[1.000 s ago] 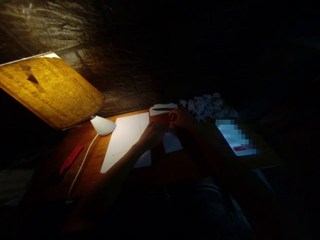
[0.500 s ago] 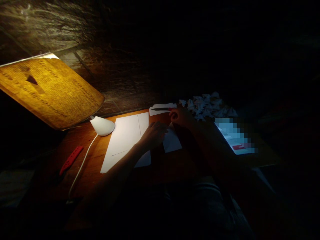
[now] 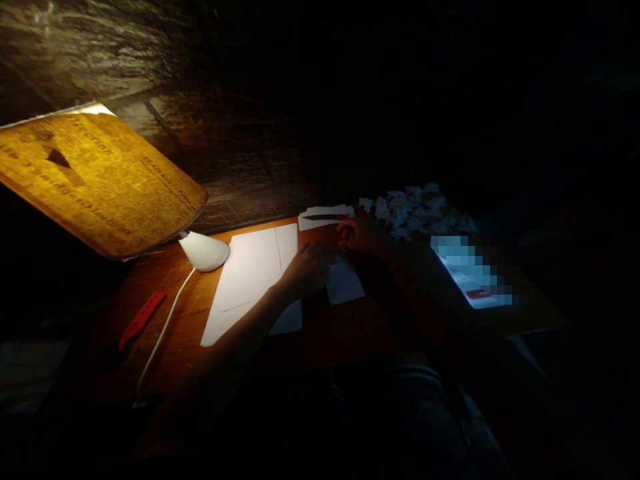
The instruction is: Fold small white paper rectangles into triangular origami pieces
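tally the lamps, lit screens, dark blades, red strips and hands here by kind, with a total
Lamp: 1
Lit screen: 1
Dark blade: 1
Red strip: 1
Hands, left hand and right hand: 2
Total: 6

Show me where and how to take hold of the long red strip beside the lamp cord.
Grip the red strip across its middle, coming from above onto its two long edges. It lies lengthwise on the table, long and narrow, so its width looks easiest to span. Stay clear of the white cord on its right.
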A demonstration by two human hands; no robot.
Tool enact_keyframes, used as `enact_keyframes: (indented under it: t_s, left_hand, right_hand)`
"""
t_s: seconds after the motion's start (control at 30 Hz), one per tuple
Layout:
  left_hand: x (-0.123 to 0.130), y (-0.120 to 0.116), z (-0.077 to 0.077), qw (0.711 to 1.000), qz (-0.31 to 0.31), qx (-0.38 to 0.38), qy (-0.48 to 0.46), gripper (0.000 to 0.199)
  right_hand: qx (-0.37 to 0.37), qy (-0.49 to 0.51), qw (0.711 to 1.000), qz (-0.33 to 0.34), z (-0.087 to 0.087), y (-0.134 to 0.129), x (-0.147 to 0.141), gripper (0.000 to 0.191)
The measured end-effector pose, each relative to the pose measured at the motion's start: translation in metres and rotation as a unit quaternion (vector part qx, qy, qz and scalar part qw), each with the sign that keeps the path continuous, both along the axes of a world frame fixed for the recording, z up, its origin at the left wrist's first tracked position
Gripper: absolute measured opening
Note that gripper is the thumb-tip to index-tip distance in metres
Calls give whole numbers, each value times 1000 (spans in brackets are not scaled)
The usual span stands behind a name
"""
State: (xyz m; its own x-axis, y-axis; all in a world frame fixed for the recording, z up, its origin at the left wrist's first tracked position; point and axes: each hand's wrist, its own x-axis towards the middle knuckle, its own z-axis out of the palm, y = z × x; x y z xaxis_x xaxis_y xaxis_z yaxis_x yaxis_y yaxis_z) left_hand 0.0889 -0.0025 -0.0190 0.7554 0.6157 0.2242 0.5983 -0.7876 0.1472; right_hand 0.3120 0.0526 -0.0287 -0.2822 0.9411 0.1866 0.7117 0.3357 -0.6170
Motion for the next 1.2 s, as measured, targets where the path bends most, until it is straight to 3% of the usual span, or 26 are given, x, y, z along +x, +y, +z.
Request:
enact_keyframes:
  t_s: [0.43, 0.73, 0.97, 1.2]
  left_hand:
    - [2, 2, 3, 1000, 9, -5, 12, 31]
    - [1, 2, 2, 996, 73, 20, 43, 52]
    - [1, 2, 2, 996, 71, 25, 46, 56]
    - [1, 0, 4, 997, 70, 30, 33, 47]
  right_hand:
    - [-11, -49, 999, 0, 10, -8, -5, 34]
    - [-17, -53, 998, 15, 5, -5, -3, 37]
    - [-15, -52, 998, 10, 5, -5, -4, 39]
    - [-22, -44, 999, 15, 5, -5, -3, 37]
